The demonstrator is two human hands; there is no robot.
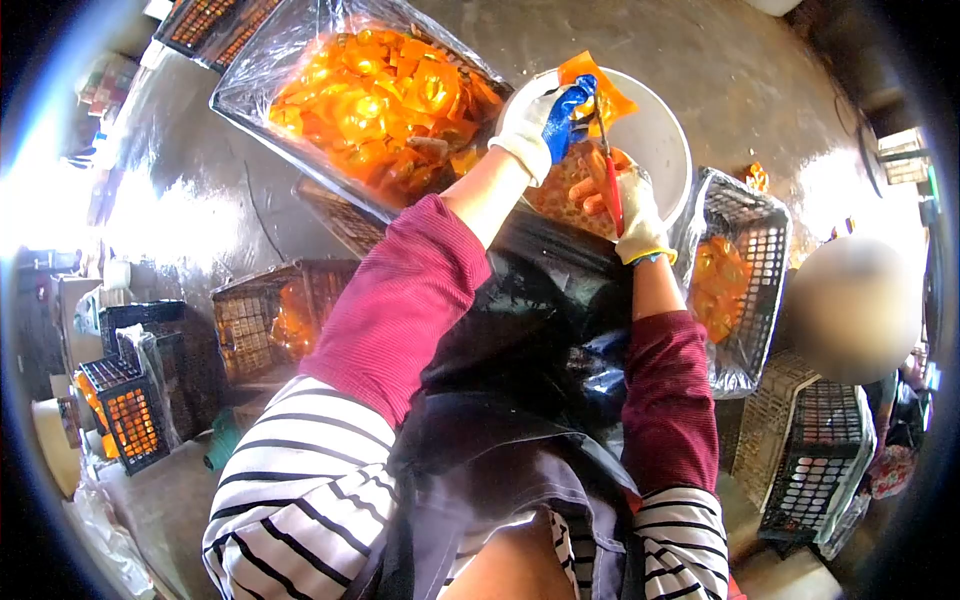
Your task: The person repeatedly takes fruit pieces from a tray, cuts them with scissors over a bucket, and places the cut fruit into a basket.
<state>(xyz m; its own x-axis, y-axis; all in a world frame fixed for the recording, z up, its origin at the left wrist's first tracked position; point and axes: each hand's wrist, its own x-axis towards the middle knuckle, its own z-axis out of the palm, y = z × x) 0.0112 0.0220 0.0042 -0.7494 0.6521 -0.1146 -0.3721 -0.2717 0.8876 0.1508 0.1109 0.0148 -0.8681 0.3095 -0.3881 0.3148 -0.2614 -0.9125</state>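
Note:
My left hand (548,122), in a white and blue glove, is closed on a glossy orange packet-like piece (603,92) over a white bucket (665,130). My right hand (632,208), in a pale glove with a yellow cuff and bare fingertips, grips red-handled scissors (613,190). Their dark blades point up against the orange piece; whether they are apart I cannot tell. Small brownish bits in cloudy liquid lie in the bucket under my hands. Left of it, a plastic-lined crate (240,100) is heaped with similar orange pieces (370,100).
Right of the bucket stands a black lined crate (765,250) with some orange pieces. More crates stand at left (240,330) and lower right (815,450). A person (855,310) is at the right. An orange scrap (757,178) lies on the wet floor (730,60).

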